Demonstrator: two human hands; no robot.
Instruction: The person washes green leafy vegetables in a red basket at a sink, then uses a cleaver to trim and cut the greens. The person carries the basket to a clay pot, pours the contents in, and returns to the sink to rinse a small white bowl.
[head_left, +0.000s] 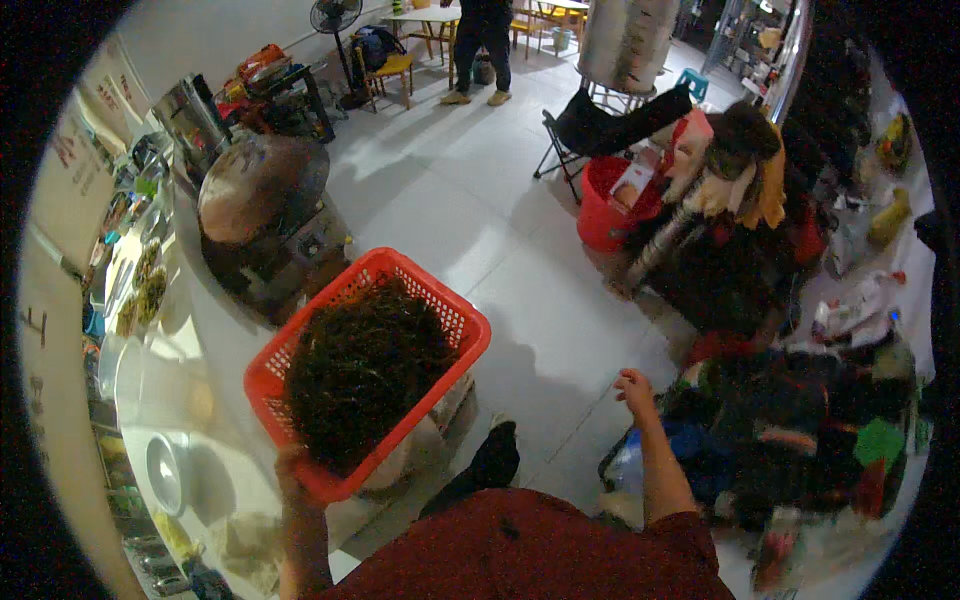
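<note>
My left hand (294, 471) grips the near corner of a red perforated plastic basket (480, 330), blurred there. The basket is tilted and held in front of me at the left. Inside lies a heap of dark, stringy plant matter (367, 367); its exact kind cannot be told. My right hand (636, 391) hangs out over the floor at the right with nothing in it, fingers loosely bent and apart.
A large rounded vessel (262, 187) stands beyond the basket. Along the left runs a pale counter with a metal bowl (166, 472). At right are a red bucket (611, 210), a folding chair (615, 124) and piled goods. A person (482, 45) stands far ahead.
</note>
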